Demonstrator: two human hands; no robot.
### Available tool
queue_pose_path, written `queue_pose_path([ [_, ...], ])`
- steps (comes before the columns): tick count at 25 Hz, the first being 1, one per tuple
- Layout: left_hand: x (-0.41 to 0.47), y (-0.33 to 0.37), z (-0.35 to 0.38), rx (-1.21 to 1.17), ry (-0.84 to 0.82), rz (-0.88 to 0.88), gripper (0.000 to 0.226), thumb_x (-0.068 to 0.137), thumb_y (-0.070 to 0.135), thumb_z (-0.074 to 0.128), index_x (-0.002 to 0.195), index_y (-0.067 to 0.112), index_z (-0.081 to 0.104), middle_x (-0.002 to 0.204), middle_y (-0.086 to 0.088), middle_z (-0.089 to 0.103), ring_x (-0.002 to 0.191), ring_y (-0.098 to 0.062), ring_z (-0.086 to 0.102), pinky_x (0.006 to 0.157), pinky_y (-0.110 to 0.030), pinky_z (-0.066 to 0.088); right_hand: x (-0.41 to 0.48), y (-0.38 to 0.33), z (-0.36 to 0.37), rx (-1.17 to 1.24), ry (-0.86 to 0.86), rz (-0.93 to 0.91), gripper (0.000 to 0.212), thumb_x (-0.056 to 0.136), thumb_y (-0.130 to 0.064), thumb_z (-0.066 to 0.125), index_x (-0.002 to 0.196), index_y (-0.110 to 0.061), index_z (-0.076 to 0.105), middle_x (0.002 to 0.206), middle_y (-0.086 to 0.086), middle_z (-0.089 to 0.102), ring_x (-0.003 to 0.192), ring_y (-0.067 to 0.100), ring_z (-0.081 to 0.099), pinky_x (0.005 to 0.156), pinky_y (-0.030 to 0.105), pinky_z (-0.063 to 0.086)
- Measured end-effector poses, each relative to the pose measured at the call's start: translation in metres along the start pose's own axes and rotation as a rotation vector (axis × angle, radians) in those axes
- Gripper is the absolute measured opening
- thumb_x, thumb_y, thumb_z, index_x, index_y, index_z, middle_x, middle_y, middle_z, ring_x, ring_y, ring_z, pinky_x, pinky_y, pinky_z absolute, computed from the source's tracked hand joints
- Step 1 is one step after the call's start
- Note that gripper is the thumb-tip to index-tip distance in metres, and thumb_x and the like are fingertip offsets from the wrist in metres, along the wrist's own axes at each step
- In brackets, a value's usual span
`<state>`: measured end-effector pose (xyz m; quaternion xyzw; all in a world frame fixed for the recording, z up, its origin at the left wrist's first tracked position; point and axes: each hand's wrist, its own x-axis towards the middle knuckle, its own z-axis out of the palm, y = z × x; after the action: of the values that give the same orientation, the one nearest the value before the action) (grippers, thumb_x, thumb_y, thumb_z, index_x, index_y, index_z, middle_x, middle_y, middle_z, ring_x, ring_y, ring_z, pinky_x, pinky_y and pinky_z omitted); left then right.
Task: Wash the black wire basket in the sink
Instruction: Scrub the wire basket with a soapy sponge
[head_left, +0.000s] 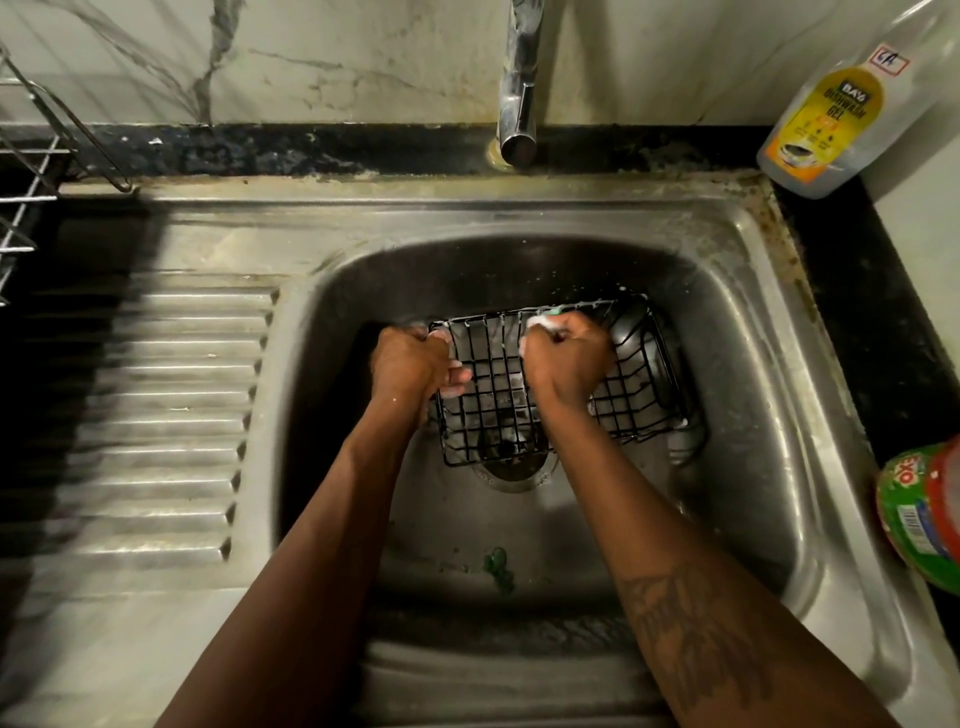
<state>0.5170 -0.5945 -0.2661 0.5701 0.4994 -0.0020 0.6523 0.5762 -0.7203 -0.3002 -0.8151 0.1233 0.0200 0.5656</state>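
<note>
Head view: sitting low in the steel sink (769, 332), over the drain (511, 467), black wire basket (561, 384). Gripping its left edge, left hand (410, 364), fingers curled tight on the wires, likely keeping it from sliding. Rubbing the far rim, right hand (569, 353), squeezed shut on a soapy green scrubber (545, 319). Not running, tap (519, 104). Standing near for more soap, dishwash gel bottle (826, 119).
</note>
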Motion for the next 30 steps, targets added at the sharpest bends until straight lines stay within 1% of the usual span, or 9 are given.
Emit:
queue_pose_path([
  [3,-0.001,0.002,-0.001,-0.015,-0.006,-0.011,0.019,0.102,0.017,0.051,0.114,0.006,0.061,0.080,-0.013,0.065,0.059,-0.024,0.068,0.062,-0.046,0.062,-0.016,-0.008,0.007,-0.184,-0.102,-0.289,0.007,0.078,-0.012,0.072,0.080,-0.018,0.072,0.084,-0.004,0.067,0.070,0.008,0.062,0.060,0.009,0.044],
  [6,-0.006,0.004,-0.003,0.042,-0.037,-0.049,0.015,0.103,0.023,0.051,0.107,0.015,0.063,0.084,-0.012,0.069,0.058,-0.023,0.066,0.062,-0.043,0.062,-0.022,-0.010,0.010,-0.234,-0.075,-0.324,0.009,0.078,-0.015,0.075,0.086,-0.012,0.074,0.104,0.003,0.056,0.082,0.004,0.049,0.065,-0.002,0.034],
  [12,-0.003,0.004,-0.007,0.035,-0.004,-0.034,0.008,0.097,0.024,0.063,0.098,0.016,0.066,0.080,-0.009,0.069,0.060,-0.019,0.067,0.057,-0.044,0.062,-0.028,-0.014,0.012,-0.094,-0.022,-0.232,0.009,0.082,-0.014,0.074,0.085,-0.013,0.065,0.083,0.004,0.065,0.069,0.007,0.058,0.052,0.004,0.039],
  [17,-0.001,-0.002,-0.006,0.013,0.024,0.032,0.018,0.089,0.029,0.071,0.085,0.012,0.072,0.074,-0.011,0.070,0.055,-0.026,0.068,0.056,-0.051,0.060,-0.044,-0.006,0.044,-0.011,-0.122,-0.136,0.008,0.080,-0.007,0.075,0.082,-0.014,0.071,0.074,0.000,0.071,0.064,0.013,0.068,0.054,0.029,0.056],
  [19,0.003,-0.003,-0.007,0.077,0.045,0.055,0.029,0.079,0.040,0.075,0.085,0.012,0.073,0.078,-0.013,0.073,0.062,-0.027,0.072,0.057,-0.054,0.060,-0.042,-0.003,0.053,-0.030,-0.108,-0.118,0.011,0.079,-0.004,0.075,0.082,-0.013,0.072,0.075,0.000,0.071,0.065,0.015,0.067,0.054,0.029,0.056],
  [22,-0.007,-0.001,-0.004,0.025,-0.014,0.044,0.021,0.093,0.029,0.068,0.094,0.009,0.064,0.069,-0.014,0.067,0.047,-0.021,0.064,0.047,-0.042,0.059,-0.033,-0.001,0.055,0.105,-0.069,0.254,0.013,0.078,0.003,0.073,0.085,-0.008,0.074,0.077,0.002,0.071,0.068,0.018,0.068,0.054,0.021,0.052],
  [24,-0.011,0.002,-0.002,0.021,-0.022,0.032,0.016,0.097,0.023,0.063,0.091,0.009,0.059,0.065,-0.013,0.063,0.040,-0.018,0.060,0.046,-0.038,0.056,-0.033,-0.002,0.056,0.245,0.004,0.530,0.009,0.078,-0.002,0.070,0.080,-0.010,0.074,0.076,0.003,0.074,0.067,0.021,0.072,0.055,0.025,0.057],
  [27,-0.009,-0.001,-0.002,0.036,-0.015,0.053,0.017,0.097,0.023,0.063,0.085,0.010,0.061,0.063,-0.013,0.064,0.042,-0.020,0.061,0.050,-0.042,0.057,-0.040,-0.009,0.057,0.331,0.026,0.644,0.008,0.075,-0.009,0.069,0.076,-0.016,0.072,0.072,0.003,0.075,0.061,0.022,0.073,0.053,0.035,0.060],
  [30,0.003,-0.006,-0.005,0.114,0.003,0.106,0.026,0.086,0.035,0.069,0.073,0.012,0.070,0.070,-0.016,0.072,0.054,-0.030,0.068,0.051,-0.046,0.059,-0.044,-0.019,0.061,0.548,0.007,0.588,0.020,0.064,-0.003,0.070,0.074,-0.020,0.072,0.075,0.009,0.076,0.062,0.028,0.073,0.053,0.038,0.054],
])
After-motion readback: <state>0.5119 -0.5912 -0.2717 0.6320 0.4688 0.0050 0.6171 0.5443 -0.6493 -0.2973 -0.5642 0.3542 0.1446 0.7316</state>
